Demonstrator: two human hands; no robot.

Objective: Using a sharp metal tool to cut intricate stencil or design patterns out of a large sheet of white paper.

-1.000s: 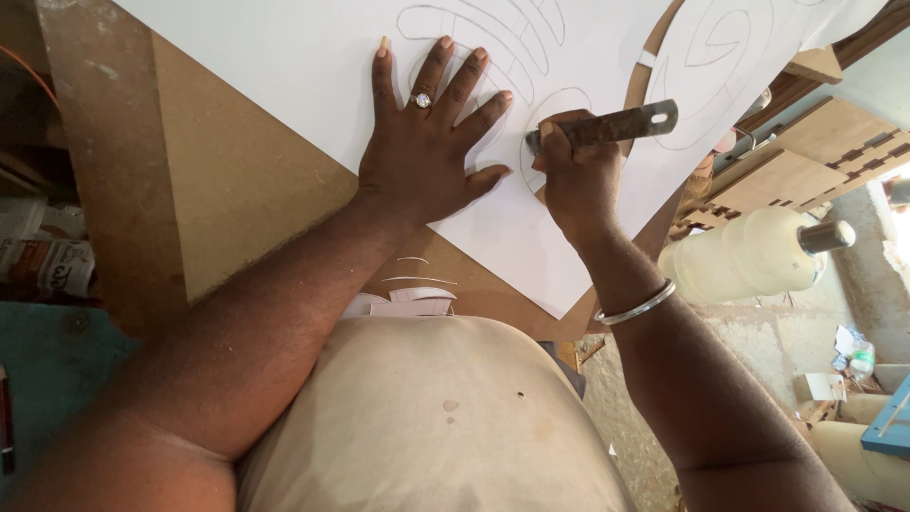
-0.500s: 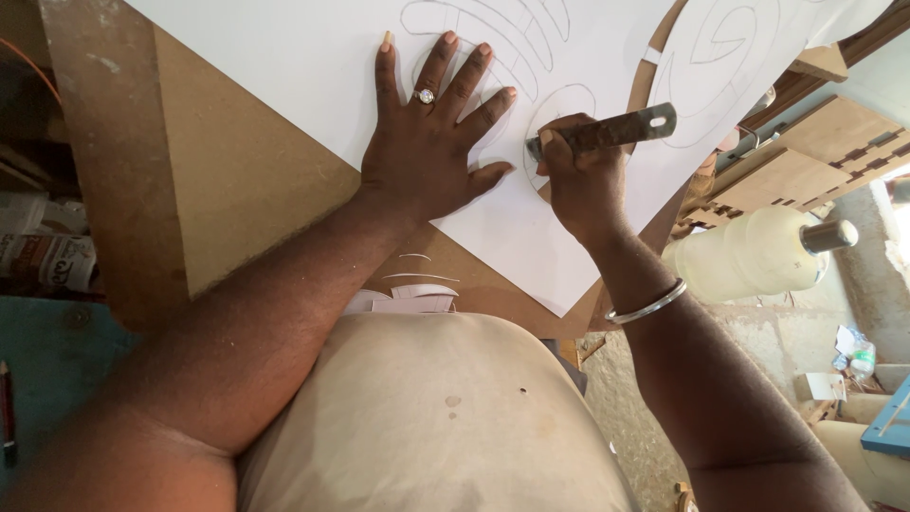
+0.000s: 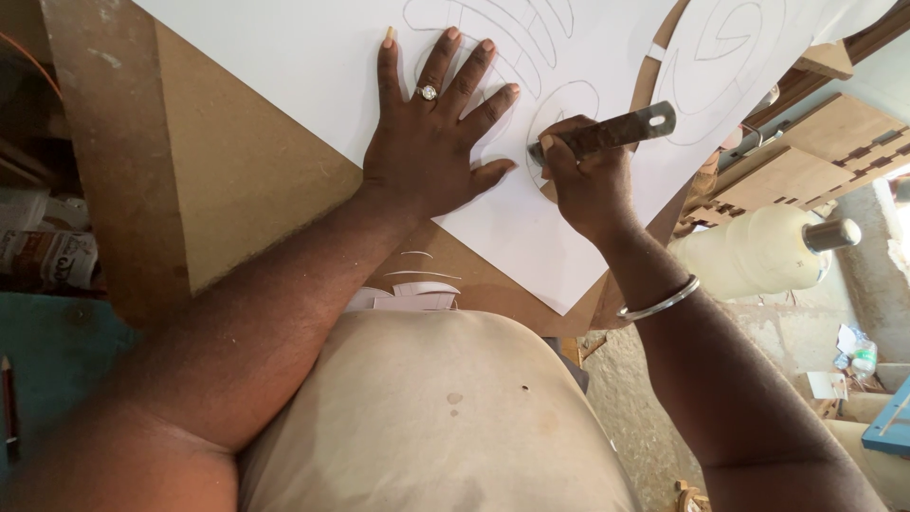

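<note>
where the pale shirt front fills the bottom of the view, small white offcuts lie just past it on the brown board surface, and both forearms reach up and away over them. the right wrist carries a silver bangle; beyond it the right hand is closed in a fist round a flat metal blade tool, whose long axis runs from the fingers up and to the right, the holed end sticking out past the knuckles and the working tip hidden under the fist, pressed down on the white sheet. the left hand lies open and flat on that sheet, fingers spread, a ring on one finger, its thumb pointing at the right hand and just beside it without touching. the sheet lies at an angle across the surface, with pencilled curves drawn beyond both hands, so the lines lie directly ahead of the blade hand, which is the nearer one to them. farther right, off the surface, a cream roll on a metal spindle and slotted wooden panels stand well apart.
</note>
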